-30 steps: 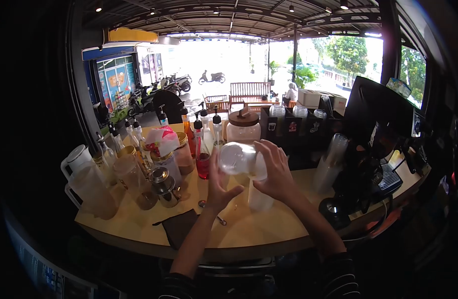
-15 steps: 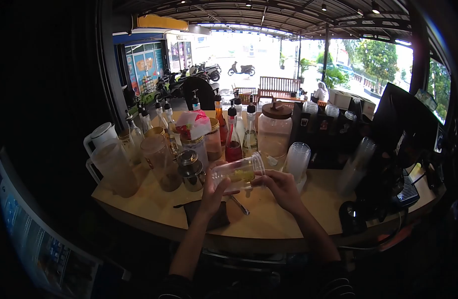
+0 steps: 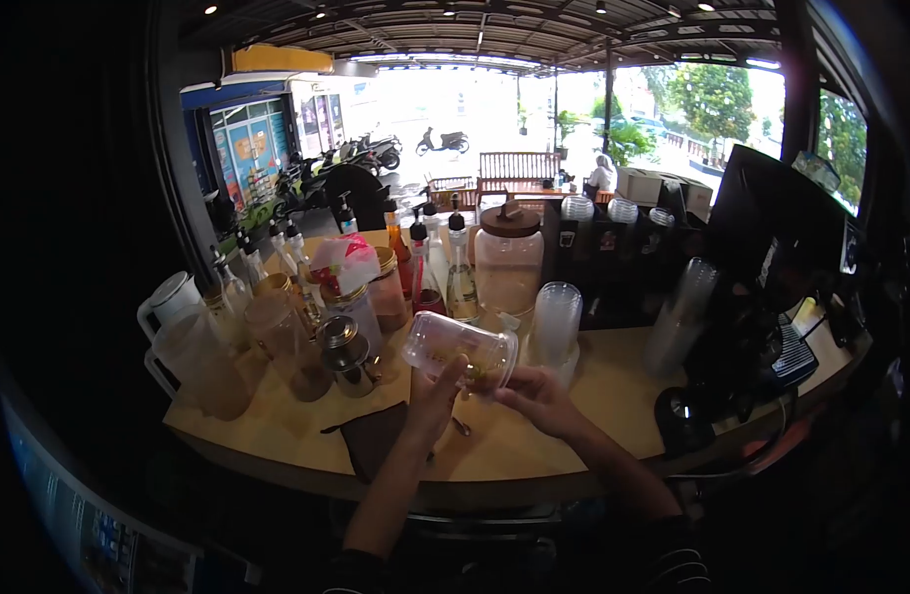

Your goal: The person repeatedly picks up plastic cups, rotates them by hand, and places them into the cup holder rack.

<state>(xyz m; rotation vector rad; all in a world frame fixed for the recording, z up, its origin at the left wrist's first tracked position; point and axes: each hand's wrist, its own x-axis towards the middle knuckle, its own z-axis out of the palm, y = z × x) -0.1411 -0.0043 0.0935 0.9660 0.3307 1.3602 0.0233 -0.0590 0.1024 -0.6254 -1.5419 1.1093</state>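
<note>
A clear plastic cup (image 3: 445,342) lies tilted on its side above the counter, its open rim toward the right. My left hand (image 3: 437,398) is wrapped round its body from below, thumb across the near side. At the rim, my right hand (image 3: 539,401) pinches the cup's lower edge with closed fingers. A yellowish-green print or content shows through the wall; I cannot tell which. Under the hands are a dark cloth (image 3: 368,441) and the end of a metal utensil (image 3: 462,427). A metal pot with a lid (image 3: 344,356) stands just left of the cup.
Pump bottles (image 3: 420,262), jugs (image 3: 202,361) and jars crowd the counter's left. A large lidded jar (image 3: 510,262) stands behind the cup. Cup stacks (image 3: 557,332) and a dark monitor (image 3: 762,223) are to the right. A person (image 3: 601,176) sits outside.
The cup has turned in my hands, its base now higher on the left and its rim lower on the right. The whole view has shifted, moving the counter leftward.
</note>
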